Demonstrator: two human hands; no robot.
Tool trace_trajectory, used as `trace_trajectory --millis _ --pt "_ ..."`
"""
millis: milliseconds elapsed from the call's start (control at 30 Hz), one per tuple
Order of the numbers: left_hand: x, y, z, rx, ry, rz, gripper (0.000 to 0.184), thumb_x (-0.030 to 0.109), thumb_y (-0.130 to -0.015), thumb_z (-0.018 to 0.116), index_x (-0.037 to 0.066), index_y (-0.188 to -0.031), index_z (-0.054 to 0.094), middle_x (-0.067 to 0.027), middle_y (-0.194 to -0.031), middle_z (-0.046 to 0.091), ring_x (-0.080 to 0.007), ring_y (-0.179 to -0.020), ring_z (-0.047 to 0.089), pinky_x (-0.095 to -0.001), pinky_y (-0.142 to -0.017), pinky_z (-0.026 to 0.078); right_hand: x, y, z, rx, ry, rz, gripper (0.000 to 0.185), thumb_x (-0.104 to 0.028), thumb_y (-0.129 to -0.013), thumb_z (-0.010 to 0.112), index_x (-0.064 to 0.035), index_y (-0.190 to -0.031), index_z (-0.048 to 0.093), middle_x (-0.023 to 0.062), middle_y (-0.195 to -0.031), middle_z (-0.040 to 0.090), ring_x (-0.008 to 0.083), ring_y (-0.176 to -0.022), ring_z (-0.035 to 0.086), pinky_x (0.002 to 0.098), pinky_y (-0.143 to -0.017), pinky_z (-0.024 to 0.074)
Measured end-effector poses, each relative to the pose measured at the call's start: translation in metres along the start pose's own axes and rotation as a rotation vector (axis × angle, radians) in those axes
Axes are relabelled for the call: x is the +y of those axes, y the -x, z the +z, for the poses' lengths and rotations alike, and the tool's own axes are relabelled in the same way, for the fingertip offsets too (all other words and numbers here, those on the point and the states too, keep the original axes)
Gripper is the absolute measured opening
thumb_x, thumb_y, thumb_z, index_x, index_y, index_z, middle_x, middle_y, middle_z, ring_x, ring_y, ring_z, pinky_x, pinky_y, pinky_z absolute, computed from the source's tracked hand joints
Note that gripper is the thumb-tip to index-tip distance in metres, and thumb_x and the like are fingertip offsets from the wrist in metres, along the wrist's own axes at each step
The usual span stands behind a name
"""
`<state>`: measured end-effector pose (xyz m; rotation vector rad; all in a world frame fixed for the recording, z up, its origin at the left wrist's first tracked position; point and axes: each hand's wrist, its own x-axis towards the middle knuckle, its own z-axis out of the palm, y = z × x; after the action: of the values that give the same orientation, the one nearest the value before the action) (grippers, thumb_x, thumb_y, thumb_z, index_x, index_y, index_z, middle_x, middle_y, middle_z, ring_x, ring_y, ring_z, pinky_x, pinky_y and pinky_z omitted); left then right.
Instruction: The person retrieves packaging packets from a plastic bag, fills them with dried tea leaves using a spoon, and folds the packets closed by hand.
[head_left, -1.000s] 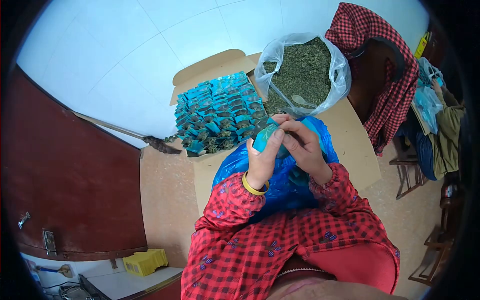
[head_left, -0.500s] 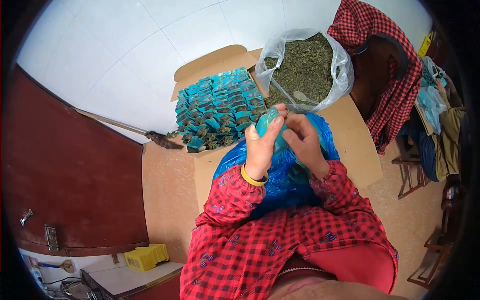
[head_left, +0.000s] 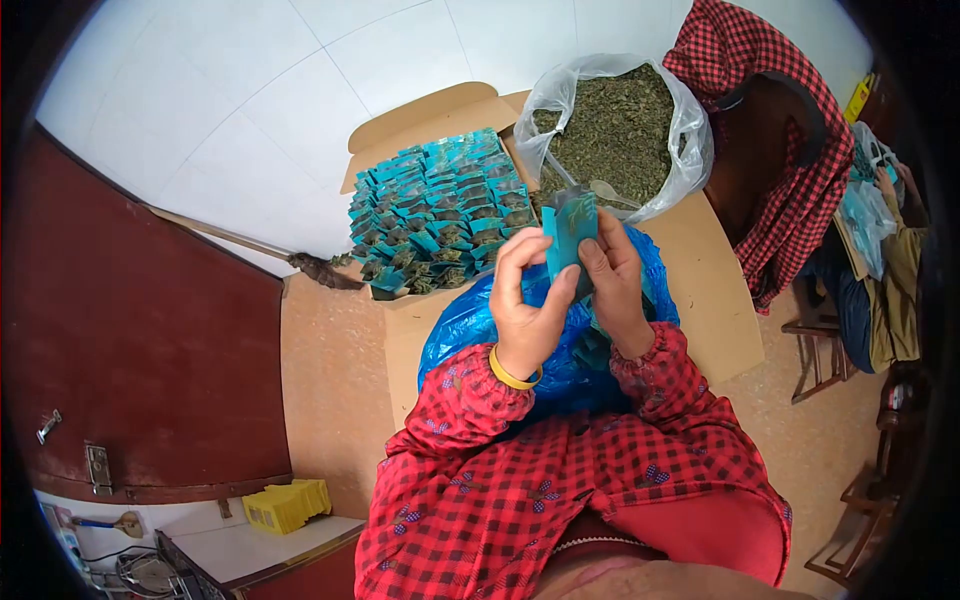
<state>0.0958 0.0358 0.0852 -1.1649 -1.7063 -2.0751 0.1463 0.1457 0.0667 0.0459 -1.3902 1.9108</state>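
Upright in front of me, a teal packet (head_left: 572,232) with gold markings is held between both hands. My left hand (head_left: 522,300) grips its left edge, fingers bent behind and thumb near the lower corner. My right hand (head_left: 618,285) pinches the right side with the thumb on its face. Below them a blue plastic bag (head_left: 465,335) lies across my lap, with more teal packets partly visible inside. Just beyond my left hand, a cardboard box (head_left: 425,112) holds rows of teal packets (head_left: 430,205), many showing dried leaves at their tops.
A clear plastic bag (head_left: 690,150) full of dried leaves (head_left: 615,130) stands behind my hands, with a clear scoop (head_left: 605,190) in it. A chair draped in checked cloth (head_left: 800,200) is at right. Another person's hand (head_left: 885,180) shows at far right. Yellow packs (head_left: 285,507) sit lower left.
The packet has turned upright and its flat face now shows. My right hand has moved onto its right side, and my left hand's fingers have shifted to its left edge.
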Motion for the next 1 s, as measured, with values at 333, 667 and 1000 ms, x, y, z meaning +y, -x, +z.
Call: trace_trajectory --millis 333,667,1000 --pt "-0.008 0.009 0.001 0.048 -0.109 0.176 0.028 -0.001 -0.082 0.071 0.001 -0.106 0.06 -0.0141 -0.111 0.063 -0.0191 -0.095 0.062 -0.0301 -0.085 0.049 -0.005 0.01 0.008 0.039 0.07 -0.109 0.039 -0.013 -0.099 0.055 0.0032 -0.132 0.043 0.0093 -0.119 0.06 0.0131 -0.104 0.058 0.0267 -0.089 0.0466" --pt "-0.011 0.008 0.005 0.138 0.193 -0.226 0.027 0.001 -0.081 0.072 0.0 -0.105 0.061 -0.0143 -0.109 0.066 -0.0174 -0.088 0.064 -0.0288 -0.08 0.051 0.006 0.014 0.006 0.055 0.246 -0.195 0.04 -0.009 -0.098 0.055 0.0039 -0.133 0.043 0.0111 -0.118 0.06 0.0143 -0.104 0.058 0.0285 -0.09 0.0471" --pt "-0.014 -0.011 -0.051 -0.08 -0.03 -0.343 0.033 0.003 -0.081 0.073 0.001 -0.112 0.061 -0.0014 -0.09 0.063 -0.0057 -0.075 0.054 -0.0225 -0.063 0.044 0.029 0.013 -0.003 -0.168 0.296 0.058 0.039 -0.006 -0.094 0.061 0.0025 -0.13 0.049 0.0096 -0.12 0.061 0.014 -0.105 0.058 0.0283 -0.087 0.0477"
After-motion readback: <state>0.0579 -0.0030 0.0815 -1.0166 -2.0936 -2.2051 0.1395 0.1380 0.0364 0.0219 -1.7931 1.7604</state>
